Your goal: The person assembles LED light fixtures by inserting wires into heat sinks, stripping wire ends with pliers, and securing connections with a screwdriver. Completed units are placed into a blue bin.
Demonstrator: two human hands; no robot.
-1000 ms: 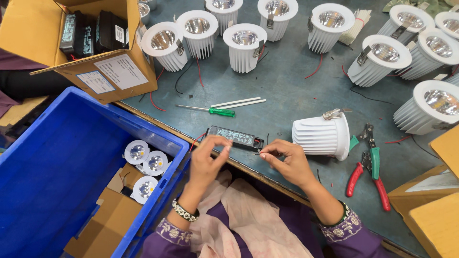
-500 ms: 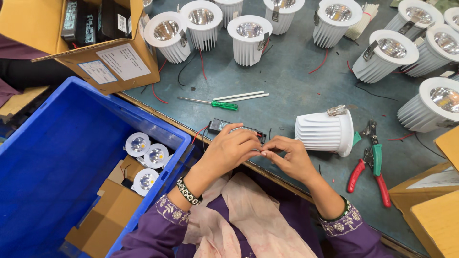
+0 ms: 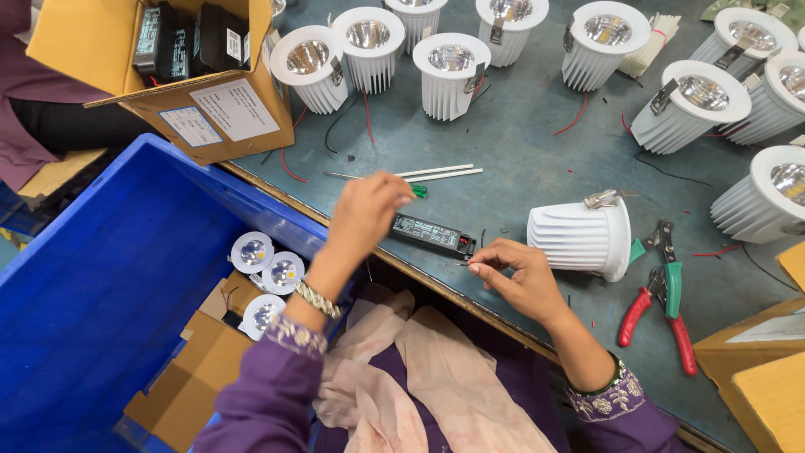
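Driver module: a slim black rectangular LED driver [image 3: 434,234] lies flat near the bench's front edge, between the two hands, its thin leads at the right end.
Right hand: the right hand [image 3: 520,275] sits just right of the driver's lead end, thumb and forefinger pinched together on the fine wires; the other fingers are loosely curled.
Left hand: the left hand [image 3: 366,210] hovers at the driver's left end, fingers bunched over the green handle of a screwdriver [image 3: 394,174]; whether they grip it cannot be told.
Screwdriver: its shaft runs away from the left hand, beside two white rods lying just beyond that hand's fingertips.
Downlight on its side: a white finned downlight housing [image 3: 580,238] lies tipped over just beyond and to the right of the right hand.
Pliers: red-and-green-handled pliers [image 3: 662,295] lie to the right of the right hand, past the tipped housing.
Upright downlights: a row of white downlights [image 3: 450,74] stands well beyond both hands.
Cardboard box: an open cardboard box [image 3: 210,109] with black modules inside sits beyond and to the left of the left hand.
Blue crate: a blue plastic crate [image 3: 101,285] stands left of the left forearm, holding three small white lamp discs [image 3: 270,273] and cardboard scraps.
Bench: the grey-green bench [image 3: 520,159] lies under both hands, red and black wire offcuts scattered on it.
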